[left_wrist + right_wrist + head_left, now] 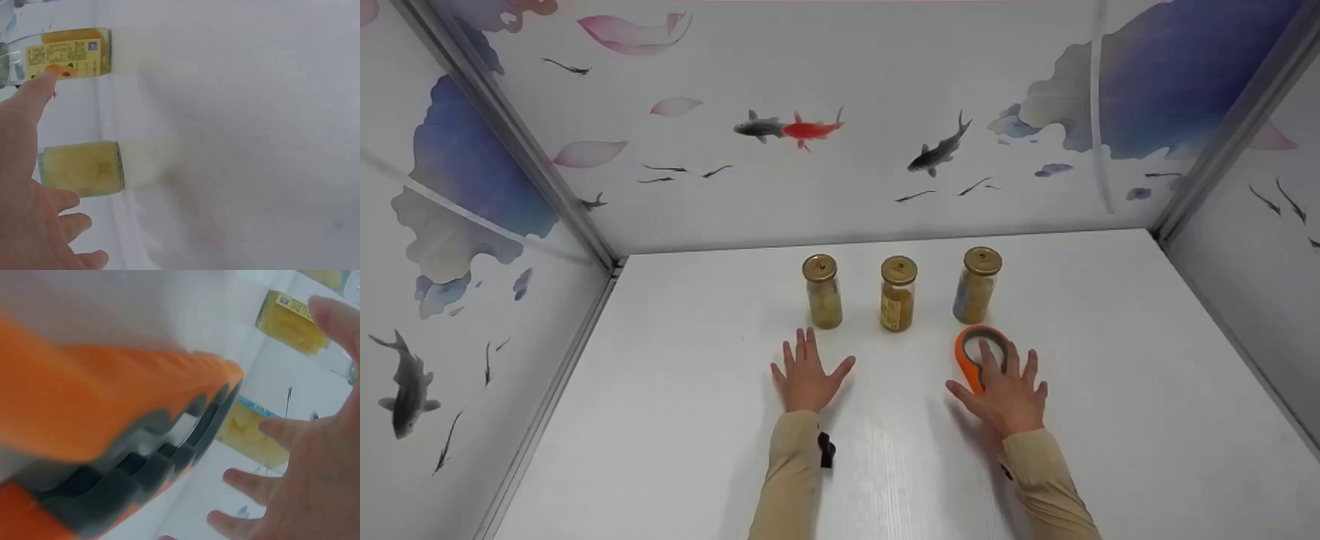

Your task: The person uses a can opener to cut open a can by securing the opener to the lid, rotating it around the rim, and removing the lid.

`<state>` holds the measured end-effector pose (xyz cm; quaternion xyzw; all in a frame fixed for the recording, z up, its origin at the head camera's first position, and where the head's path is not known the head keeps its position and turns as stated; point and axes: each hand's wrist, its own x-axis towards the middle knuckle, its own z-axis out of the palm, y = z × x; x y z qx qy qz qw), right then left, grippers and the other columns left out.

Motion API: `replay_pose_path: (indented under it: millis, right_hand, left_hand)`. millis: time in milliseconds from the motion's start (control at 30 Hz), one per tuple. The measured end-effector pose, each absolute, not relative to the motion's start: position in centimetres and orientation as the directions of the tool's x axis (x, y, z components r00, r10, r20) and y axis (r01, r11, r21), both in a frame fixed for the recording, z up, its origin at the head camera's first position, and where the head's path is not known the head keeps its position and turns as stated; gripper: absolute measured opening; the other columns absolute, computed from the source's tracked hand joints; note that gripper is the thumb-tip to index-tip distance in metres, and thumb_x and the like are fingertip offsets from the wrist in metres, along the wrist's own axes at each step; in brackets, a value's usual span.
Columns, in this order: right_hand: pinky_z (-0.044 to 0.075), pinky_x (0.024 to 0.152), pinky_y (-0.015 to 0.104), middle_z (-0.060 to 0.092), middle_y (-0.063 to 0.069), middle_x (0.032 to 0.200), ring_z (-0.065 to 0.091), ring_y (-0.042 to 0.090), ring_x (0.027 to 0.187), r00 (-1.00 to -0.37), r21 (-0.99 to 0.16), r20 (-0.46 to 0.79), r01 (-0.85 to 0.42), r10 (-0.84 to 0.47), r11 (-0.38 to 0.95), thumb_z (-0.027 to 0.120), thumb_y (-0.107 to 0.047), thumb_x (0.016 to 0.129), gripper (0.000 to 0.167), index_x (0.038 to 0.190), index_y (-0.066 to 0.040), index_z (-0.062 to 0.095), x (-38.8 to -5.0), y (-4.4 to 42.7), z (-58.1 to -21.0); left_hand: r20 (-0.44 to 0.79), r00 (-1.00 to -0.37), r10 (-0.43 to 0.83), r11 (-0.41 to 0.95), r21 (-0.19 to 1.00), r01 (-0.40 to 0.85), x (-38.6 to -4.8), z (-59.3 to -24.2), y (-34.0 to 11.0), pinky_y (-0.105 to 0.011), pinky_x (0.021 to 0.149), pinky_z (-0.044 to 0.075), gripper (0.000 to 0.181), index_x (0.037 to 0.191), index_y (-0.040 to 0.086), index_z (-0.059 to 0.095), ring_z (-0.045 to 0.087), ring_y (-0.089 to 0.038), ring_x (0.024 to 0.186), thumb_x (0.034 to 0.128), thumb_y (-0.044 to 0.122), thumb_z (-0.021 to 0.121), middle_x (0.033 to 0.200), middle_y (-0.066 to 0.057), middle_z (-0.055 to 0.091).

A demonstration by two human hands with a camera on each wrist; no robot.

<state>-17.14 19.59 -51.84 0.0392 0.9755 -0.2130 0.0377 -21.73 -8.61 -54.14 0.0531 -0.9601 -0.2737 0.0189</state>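
Note:
Three glass jars with gold lids stand upright in a row: the left jar [826, 304] holds pale yellow fruit, the middle jar [896, 309] has a yellow label picturing fruit [70, 59], and the right jar [976, 296] bears a blue label. My left hand [808, 381], fingers spread, is just in front of the left jar and holds nothing. An orange jar opener [969, 369] with a grey toothed inner ring [160, 472] lies in front of the right jar. Over it my right hand [1011, 399] is spread, fingers not curled round it; whether they touch it I cannot tell.
The white table [675, 420] reaches to a back wall panel [855, 195] painted with fish and petals. Side panels [472, 315] with metal frame posts [532, 150] border it. A small black device [826, 450] sits at the left cuff.

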Motion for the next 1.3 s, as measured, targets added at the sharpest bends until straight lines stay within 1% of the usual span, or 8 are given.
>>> replay_pose_path:
  millis: [167,267,333,533,800,900,1133,1300]
  right_hand:
    - [0.034,0.085,0.075,0.026,0.039,0.138,0.011,0.063,0.127,-0.986,-0.415,-0.146,0.132,0.077,0.9,0.065,-0.054,0.085,0.095,0.15,-0.001,0.022,-15.9,20.6,-51.7]
    - [0.039,0.077,0.072,0.033,0.039,0.131,0.022,0.062,0.12,-0.979,-0.409,-0.18,0.162,0.095,0.898,0.072,-0.045,0.081,0.096,0.149,0.001,0.022,-15.3,21.1,-51.8]
    - [0.041,0.074,0.068,0.036,0.037,0.127,0.028,0.059,0.115,-0.973,-0.411,-0.202,0.187,0.111,0.892,0.076,-0.04,0.079,0.097,0.149,0.002,0.023,-15.1,21.4,-51.9]
    - [0.048,0.068,0.057,0.041,0.036,0.117,0.038,0.051,0.104,-0.963,-0.424,-0.228,0.233,0.146,0.875,0.081,-0.033,0.075,0.102,0.146,0.008,0.021,-14.3,21.8,-52.1]
    - [0.048,0.072,0.059,0.04,0.039,0.118,0.044,0.05,0.104,-0.965,-0.427,-0.211,0.236,0.158,0.873,0.081,-0.032,0.074,0.095,0.136,0.019,0.03,-14.0,22.1,-52.5]
    - [0.049,0.072,0.058,0.043,0.037,0.113,0.046,0.047,0.098,-0.959,-0.421,-0.224,0.254,0.171,0.871,0.081,-0.031,0.073,0.092,0.134,0.019,0.032,-14.2,21.9,-52.5]
    - [0.049,0.067,0.052,0.047,0.029,0.102,0.05,0.04,0.086,-0.952,-0.413,-0.244,0.277,0.187,0.868,0.082,-0.025,0.073,0.081,0.128,0.017,0.038,-14.5,21.6,-52.5]
    - [0.049,0.061,0.047,0.047,0.024,0.098,0.051,0.034,0.078,-0.957,-0.437,-0.226,0.267,0.182,0.859,0.081,-0.02,0.073,0.074,0.126,0.013,0.042,-14.7,21.5,-52.4]
  left_hand:
    - [-0.032,-0.981,-0.193,0.658,0.737,-0.153,-23.3,-54.1,-9.2,-0.055,0.111,0.018,0.084,0.148,-0.005,0.028,0.02,-0.041,0.14,0.0905,0.043,0.065,0.152,-0.025,0.027]
    - [-0.043,-0.975,-0.219,0.523,0.838,-0.155,-24.2,-54.2,-9.4,-0.048,0.112,0.022,0.081,0.147,-0.007,0.028,0.025,-0.04,0.139,0.0901,0.034,0.069,0.15,-0.027,0.029]
    - [-0.046,-0.97,-0.24,0.468,0.87,-0.157,-24.8,-54.3,-9.5,-0.045,0.111,0.025,0.079,0.146,-0.007,0.03,0.028,-0.038,0.138,0.089,0.031,0.07,0.148,-0.026,0.033]
    - [-0.039,-0.951,-0.306,0.444,0.878,-0.179,-26.5,-54.6,-9.6,-0.043,0.108,0.032,0.075,0.143,-0.005,0.038,0.038,-0.036,0.133,0.0853,0.028,0.074,0.143,-0.024,0.043]
    - [0.022,-0.948,-0.319,0.409,0.905,-0.116,-29.0,-53.7,-9.3,-0.043,0.107,0.033,0.073,0.143,-0.003,0.039,0.041,-0.035,0.131,0.0815,0.012,0.076,0.14,-0.023,0.045]
    - [0.06,-0.943,-0.327,0.372,0.926,-0.07,-29.7,-53.0,-8.9,-0.042,0.108,0.032,0.075,0.144,-0.002,0.037,0.039,-0.034,0.133,0.0806,0.008,0.076,0.142,-0.022,0.043]
    - [0.101,-0.936,-0.339,0.32,0.947,-0.014,-30.7,-52.6,-7.5,-0.044,0.109,0.03,0.087,0.147,0.0,0.03,0.038,-0.036,0.133,0.0779,0.013,0.082,0.143,-0.025,0.04]
    - [0.13,-0.919,-0.371,0.319,0.948,0.005,-31.3,-52.7,-6.6,-0.043,0.107,0.032,0.083,0.143,-0.002,0.035,0.042,-0.035,0.129,0.0772,0.015,0.082,0.139,-0.023,0.045]
